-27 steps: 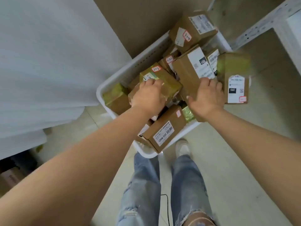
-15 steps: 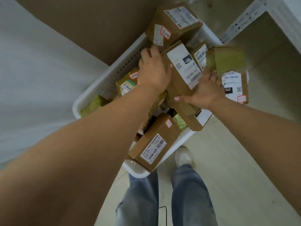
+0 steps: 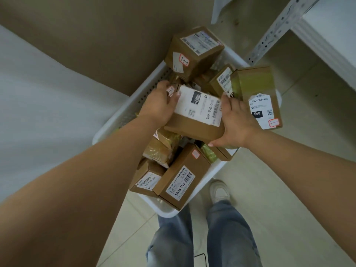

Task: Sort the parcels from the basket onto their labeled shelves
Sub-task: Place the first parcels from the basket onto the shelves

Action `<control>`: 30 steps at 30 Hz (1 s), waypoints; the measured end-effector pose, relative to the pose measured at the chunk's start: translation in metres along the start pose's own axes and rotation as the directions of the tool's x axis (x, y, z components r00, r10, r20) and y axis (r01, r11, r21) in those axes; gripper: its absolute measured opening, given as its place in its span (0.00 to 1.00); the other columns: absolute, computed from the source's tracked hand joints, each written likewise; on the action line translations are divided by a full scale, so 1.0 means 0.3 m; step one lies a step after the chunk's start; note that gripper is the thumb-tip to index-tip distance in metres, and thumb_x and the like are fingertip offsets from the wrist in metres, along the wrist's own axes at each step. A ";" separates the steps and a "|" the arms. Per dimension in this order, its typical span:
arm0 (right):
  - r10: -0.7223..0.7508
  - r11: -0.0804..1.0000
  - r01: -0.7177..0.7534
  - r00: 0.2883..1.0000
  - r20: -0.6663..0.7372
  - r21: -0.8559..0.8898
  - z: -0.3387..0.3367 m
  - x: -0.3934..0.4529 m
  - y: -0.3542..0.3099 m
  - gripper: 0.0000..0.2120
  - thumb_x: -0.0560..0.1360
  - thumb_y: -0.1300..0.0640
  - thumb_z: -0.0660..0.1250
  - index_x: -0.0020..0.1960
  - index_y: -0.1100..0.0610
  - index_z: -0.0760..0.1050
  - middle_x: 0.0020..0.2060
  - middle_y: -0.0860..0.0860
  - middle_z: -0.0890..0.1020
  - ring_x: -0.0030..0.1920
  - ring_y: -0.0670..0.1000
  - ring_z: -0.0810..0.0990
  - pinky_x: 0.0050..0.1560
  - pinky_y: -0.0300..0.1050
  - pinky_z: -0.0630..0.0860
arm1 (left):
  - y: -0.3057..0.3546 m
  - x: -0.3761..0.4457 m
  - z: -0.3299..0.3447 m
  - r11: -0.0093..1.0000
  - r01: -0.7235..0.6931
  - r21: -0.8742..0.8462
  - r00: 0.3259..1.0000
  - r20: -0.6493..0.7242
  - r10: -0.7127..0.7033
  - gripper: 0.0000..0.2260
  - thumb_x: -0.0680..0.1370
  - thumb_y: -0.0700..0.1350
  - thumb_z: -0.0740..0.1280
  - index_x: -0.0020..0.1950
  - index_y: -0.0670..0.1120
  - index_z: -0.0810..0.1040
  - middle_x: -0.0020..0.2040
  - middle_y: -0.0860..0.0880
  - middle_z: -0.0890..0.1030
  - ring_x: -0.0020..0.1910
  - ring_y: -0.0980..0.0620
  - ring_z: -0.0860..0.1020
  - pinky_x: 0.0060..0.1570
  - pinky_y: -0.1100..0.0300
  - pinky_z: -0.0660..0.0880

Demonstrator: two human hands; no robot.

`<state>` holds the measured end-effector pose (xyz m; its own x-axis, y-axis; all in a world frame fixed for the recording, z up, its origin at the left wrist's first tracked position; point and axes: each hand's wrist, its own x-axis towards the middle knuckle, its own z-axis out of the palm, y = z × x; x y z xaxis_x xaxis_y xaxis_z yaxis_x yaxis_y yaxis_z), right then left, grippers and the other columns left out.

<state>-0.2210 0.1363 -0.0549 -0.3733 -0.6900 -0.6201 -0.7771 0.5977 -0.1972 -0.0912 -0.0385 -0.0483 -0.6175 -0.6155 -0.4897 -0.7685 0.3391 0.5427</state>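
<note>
Head view, basket: a white perforated basket [image 3: 134, 105] stands on the tiled floor [image 3: 269, 189] against a brown wall, heaped above its rim with brown cardboard parcels.
Head view, held parcel: a flat cardboard parcel [image 3: 194, 122] with a large white shipping label sits on top of the heap, near the middle, tilted with its far end raised.
Head view, left hand: the left hand [image 3: 161, 106] clasps the parcel's left edge, fingers [image 3: 174, 97] curled over the far corner, closed on the box.
Head view, right hand: the right hand [image 3: 237, 122] clamps the right edge, thumb tucked under the near corner, so both hands hold the same parcel.
Head view, neighbours: a cube-shaped box marked 3-1-4 [image 3: 192, 53] perches at the far end; a taped box with a 060 label [image 3: 258, 97] leans over the right rim; a long box printed 12V4A-5525 [image 3: 183, 176] overhangs the near rim.
Head view, shelf: a white metal shelf [image 3: 327, 35] stands to the right, near the basket; its labels cannot be read.
Risk, heap: lifting the held parcel may well unsettle boxes leaning on it, and the two at the rims look likely to tip onto the floor.
Risk, label: the small sticker under the left thumb is partly covered, so a misread could send the parcel to the wrong shelf.
</note>
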 end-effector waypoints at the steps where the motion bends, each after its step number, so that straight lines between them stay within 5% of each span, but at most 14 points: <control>1: -0.046 0.999 0.046 0.999 0.008 -0.027 -0.023 -0.024 -0.003 0.71 0.55 0.33 0.78 0.77 0.61 0.36 0.74 0.59 0.54 0.74 0.61 0.54 0.75 0.55 0.54 | 0.006 -0.014 -0.023 1.000 -0.015 -0.004 1.000 0.008 0.015 0.25 0.81 0.57 0.58 0.74 0.47 0.60 0.68 0.44 0.72 0.64 0.45 0.72 0.62 0.52 0.71; 12: -0.341 0.934 0.341 0.940 0.019 -0.103 -0.285 -0.248 0.019 0.72 0.53 0.33 0.78 0.77 0.52 0.32 0.77 0.49 0.47 0.76 0.51 0.46 0.71 0.44 0.45 | 0.154 -0.199 -0.216 0.995 -0.072 0.075 0.950 0.308 0.045 0.23 0.79 0.62 0.53 0.61 0.49 0.77 0.52 0.51 0.79 0.51 0.51 0.77 0.47 0.59 0.73; 18: -0.174 0.984 0.173 0.985 -0.004 -0.030 -0.382 -0.341 0.124 0.71 0.51 0.23 0.66 0.77 0.52 0.30 0.77 0.50 0.37 0.77 0.53 0.38 0.71 0.48 0.40 | 0.202 -0.312 -0.245 0.985 -0.144 0.095 0.961 0.253 0.116 0.21 0.80 0.60 0.54 0.56 0.47 0.79 0.46 0.52 0.80 0.41 0.57 0.77 0.37 0.68 0.71; 21: -0.087 0.995 0.084 0.995 -0.055 -0.058 -0.426 -0.392 0.189 0.64 0.55 0.24 0.60 0.79 0.56 0.40 0.78 0.55 0.45 0.78 0.56 0.44 0.74 0.51 0.44 | 0.211 -0.361 -0.280 0.986 -0.146 0.079 0.972 0.196 0.128 0.21 0.78 0.61 0.54 0.58 0.49 0.79 0.43 0.56 0.79 0.40 0.58 0.77 0.34 0.70 0.71; 25: -0.014 0.994 0.007 0.998 -0.062 -0.108 -0.470 -0.434 0.228 0.44 0.68 0.35 0.69 0.74 0.56 0.60 0.73 0.57 0.63 0.73 0.58 0.58 0.69 0.54 0.63 | 0.227 -0.420 -0.324 0.984 -0.162 0.076 0.977 0.152 0.149 0.21 0.76 0.62 0.55 0.59 0.53 0.79 0.42 0.61 0.77 0.38 0.65 0.75 0.30 0.74 0.70; 30: -0.181 0.957 0.163 0.982 0.059 0.239 -0.524 -0.469 0.171 0.42 0.66 0.46 0.77 0.75 0.54 0.63 0.71 0.52 0.69 0.70 0.54 0.68 0.67 0.45 0.65 | 0.274 -0.482 -0.383 0.926 -0.332 0.181 0.935 0.193 0.297 0.27 0.71 0.64 0.56 0.60 0.51 0.80 0.46 0.58 0.77 0.40 0.62 0.74 0.35 0.74 0.68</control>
<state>-0.2881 0.2000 0.1416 -0.1958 -0.7618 -0.6175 -0.6838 0.5574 -0.4709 -0.0457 -0.0032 0.1455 -0.8383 -0.3373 -0.4284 -0.5370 0.6470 0.5413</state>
